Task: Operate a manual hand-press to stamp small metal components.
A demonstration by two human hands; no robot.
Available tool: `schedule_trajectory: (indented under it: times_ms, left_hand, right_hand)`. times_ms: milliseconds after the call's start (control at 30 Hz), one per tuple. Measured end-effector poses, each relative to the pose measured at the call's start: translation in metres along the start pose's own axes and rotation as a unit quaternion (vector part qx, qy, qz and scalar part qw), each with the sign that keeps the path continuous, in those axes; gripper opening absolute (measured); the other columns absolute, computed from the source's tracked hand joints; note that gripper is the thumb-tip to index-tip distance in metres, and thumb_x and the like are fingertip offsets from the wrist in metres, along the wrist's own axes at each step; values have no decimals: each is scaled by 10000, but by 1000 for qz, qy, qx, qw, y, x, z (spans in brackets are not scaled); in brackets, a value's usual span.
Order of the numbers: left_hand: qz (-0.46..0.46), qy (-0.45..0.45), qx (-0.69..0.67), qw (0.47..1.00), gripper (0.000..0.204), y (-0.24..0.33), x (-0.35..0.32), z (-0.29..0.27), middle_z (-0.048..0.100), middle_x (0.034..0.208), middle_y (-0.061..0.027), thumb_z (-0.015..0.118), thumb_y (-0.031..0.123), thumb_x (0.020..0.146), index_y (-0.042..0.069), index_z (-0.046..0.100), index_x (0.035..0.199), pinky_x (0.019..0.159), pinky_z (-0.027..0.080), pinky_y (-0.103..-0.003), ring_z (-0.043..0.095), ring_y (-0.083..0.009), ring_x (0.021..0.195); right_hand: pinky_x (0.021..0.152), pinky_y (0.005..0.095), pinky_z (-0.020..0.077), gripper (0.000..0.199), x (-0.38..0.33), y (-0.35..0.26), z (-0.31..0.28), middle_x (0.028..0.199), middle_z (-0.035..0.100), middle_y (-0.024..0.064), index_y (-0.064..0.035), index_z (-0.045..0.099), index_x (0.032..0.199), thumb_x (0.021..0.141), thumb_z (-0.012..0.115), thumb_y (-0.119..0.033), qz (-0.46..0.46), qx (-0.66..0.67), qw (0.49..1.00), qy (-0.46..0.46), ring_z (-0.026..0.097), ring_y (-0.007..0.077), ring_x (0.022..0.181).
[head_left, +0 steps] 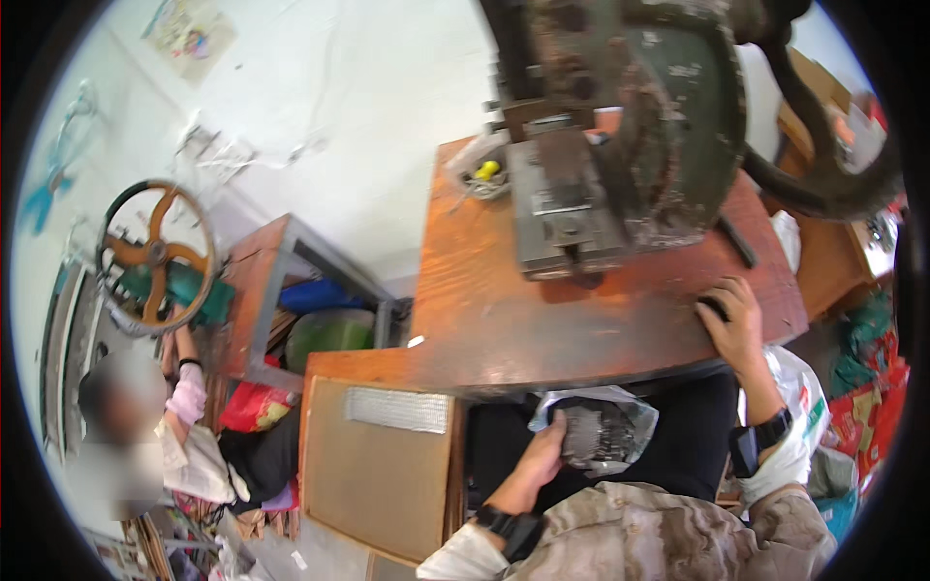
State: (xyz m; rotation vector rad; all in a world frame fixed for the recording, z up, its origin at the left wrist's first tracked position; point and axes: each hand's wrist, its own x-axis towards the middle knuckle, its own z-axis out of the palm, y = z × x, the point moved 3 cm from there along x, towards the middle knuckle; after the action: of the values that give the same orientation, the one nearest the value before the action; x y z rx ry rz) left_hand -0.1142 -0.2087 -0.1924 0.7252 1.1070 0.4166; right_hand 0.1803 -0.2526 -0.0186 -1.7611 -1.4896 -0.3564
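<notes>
My left hand (544, 451) grips the near left edge of a clear plastic bag (636, 447) on my lap. Inside the bag is a mass of small dark grey pieces (593, 436), too fine to name. At the right front of the wooden table (465, 320), my right hand (733, 321) rests with its fingers bent round a small dark object (715, 308), partly hidden by the fingers. Beyond both hands stands a heavy, worn green hand press (678, 126), its metal bed (557, 208) facing me.
A dark bar (736, 242) lies right of the press. Left of it sits a clear bag with yellow pieces (487, 171). A brown board (373, 455) with a silvery strip (397, 411) adjoins the table. At far left, another person sits by a handwheel (157, 254).
</notes>
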Motion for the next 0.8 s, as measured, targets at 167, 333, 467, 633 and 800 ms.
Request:
schedule_trajectory:
  times_ms: [167, 333, 467, 633, 800]
  left_hand:
    - [334, 388, 267, 816, 250, 63, -6, -112, 650, 914, -202, 534, 168, 874, -35, 636, 979, 817, 470, -398, 619, -332, 880]
    - [136, 617, 466, 620, 533, 118, -2, -326, 362, 1377, -178, 456, 379, 908, -6, 437, 1275, 1017, 234, -575, 259, -355, 1309]
    - [12, 521, 496, 694, 572, 129, 14, -367, 306, 1432, -117, 407, 434, 914, 38, 399, 1326, 1004, 123, -670, 191, -303, 1355]
    - [76, 512, 471, 714, 477, 136, 12, -362, 560, 1169, -167, 555, 347, 857, -1, 541, 1183, 957, 339, -528, 508, -311, 1110]
    - [187, 384, 402, 810, 528, 153, 7, -389, 656, 909, -201, 804, 153, 640, -50, 597, 1082, 760, 509, -325, 640, -250, 837]
  right_hand:
    - [769, 393, 440, 125, -11, 14, -2, 855, 572, 158, 23, 600, 789, 692, 658, -33, 24, -13, 999, -23, 541, 338, 860]
    - [781, 383, 422, 119, -9, 8, 5, 870, 544, 169, 38, 569, 792, 704, 629, -14, 16, -29, 999, -35, 527, 336, 878]
    - [782, 373, 416, 126, -10, 15, 7, 898, 531, 174, 42, 540, 815, 722, 611, -5, 22, -54, 997, -48, 523, 335, 860]
    - [788, 350, 410, 98, -13, 20, 10, 909, 520, 165, 39, 534, 813, 739, 591, 10, 39, -57, 996, -60, 521, 313, 861]
    - [816, 347, 399, 105, -14, 22, 12, 936, 512, 167, 36, 532, 838, 747, 580, 17, 39, -72, 995, -65, 510, 309, 891]
